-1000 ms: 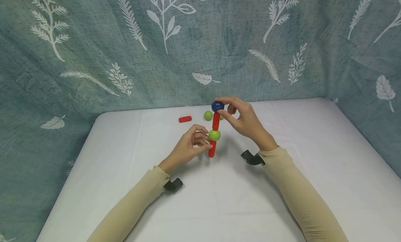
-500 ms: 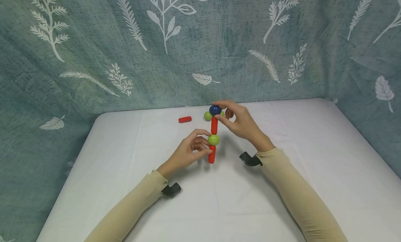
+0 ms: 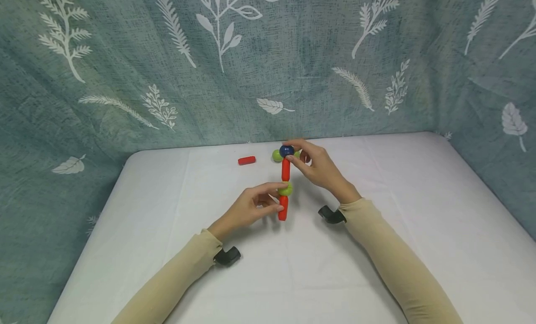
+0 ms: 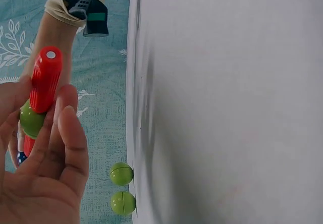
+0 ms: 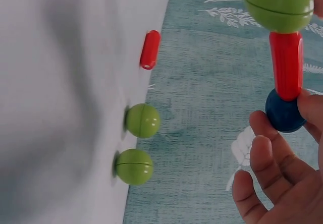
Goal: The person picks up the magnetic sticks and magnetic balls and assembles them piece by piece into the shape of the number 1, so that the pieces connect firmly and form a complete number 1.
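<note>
A chain of toy building pieces stands nearly upright between my hands in the head view, above the table. From top to bottom it has a blue ball [image 3: 286,151], a red rod [image 3: 285,169], a green ball [image 3: 285,189] and a lower red rod [image 3: 283,208]. My right hand [image 3: 320,165] pinches the blue ball between thumb and fingers. With thumb and forefinger, my left hand [image 3: 250,205] grips the lower red rod close to the green ball. A pale round spot shows on that rod's free end in the left wrist view.
Farther back on the white table [image 3: 360,277] lies a loose red rod [image 3: 246,160]. Two loose green balls rest right of it, one [image 5: 143,120] nearer that rod and another [image 5: 134,166] partly behind my right hand in the head view. A patterned cloth [image 3: 234,105] hangs behind.
Both hands have brought the chain slightly down and nearer to me, and it stands straighter. My left forefinger has moved across the front of the green ball.
</note>
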Available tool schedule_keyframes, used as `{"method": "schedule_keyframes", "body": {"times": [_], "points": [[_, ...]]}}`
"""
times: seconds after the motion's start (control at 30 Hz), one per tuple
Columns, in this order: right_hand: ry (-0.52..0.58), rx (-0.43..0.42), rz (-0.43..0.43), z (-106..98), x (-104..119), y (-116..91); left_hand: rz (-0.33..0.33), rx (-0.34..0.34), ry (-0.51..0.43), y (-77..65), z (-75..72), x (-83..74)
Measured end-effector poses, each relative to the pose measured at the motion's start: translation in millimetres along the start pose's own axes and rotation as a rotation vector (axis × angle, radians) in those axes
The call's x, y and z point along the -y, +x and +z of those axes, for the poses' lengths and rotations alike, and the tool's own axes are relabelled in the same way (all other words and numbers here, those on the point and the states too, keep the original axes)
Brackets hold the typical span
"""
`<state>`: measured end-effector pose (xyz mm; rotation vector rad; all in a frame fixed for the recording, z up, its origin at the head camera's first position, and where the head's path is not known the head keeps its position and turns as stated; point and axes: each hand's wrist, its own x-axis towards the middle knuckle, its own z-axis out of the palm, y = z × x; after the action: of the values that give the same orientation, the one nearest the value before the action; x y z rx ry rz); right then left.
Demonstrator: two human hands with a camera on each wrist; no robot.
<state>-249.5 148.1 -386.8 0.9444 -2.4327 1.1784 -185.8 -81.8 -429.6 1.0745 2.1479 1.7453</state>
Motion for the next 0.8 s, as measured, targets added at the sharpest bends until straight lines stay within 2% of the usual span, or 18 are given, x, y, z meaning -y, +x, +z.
{"method": "schedule_keyframes", "body": {"times": [0.2, 0.47, 0.8], "points": [[-0.011, 0.040, 0.042, 5.3, -5.8, -0.5, -0.018, 0.016, -0.032, -1.6, -0.5, 2.7], [-0.023, 0.107, 0.064, 14.0, -11.7, -1.0, -0.112, 0.028, -0.039, -5.3, -1.3, 7.5], [-0.009, 0.152, 0.120, 21.1, -20.3, -2.8, -0.150, 0.074, -0.092, -6.2, 0.6, 8.6]]}}
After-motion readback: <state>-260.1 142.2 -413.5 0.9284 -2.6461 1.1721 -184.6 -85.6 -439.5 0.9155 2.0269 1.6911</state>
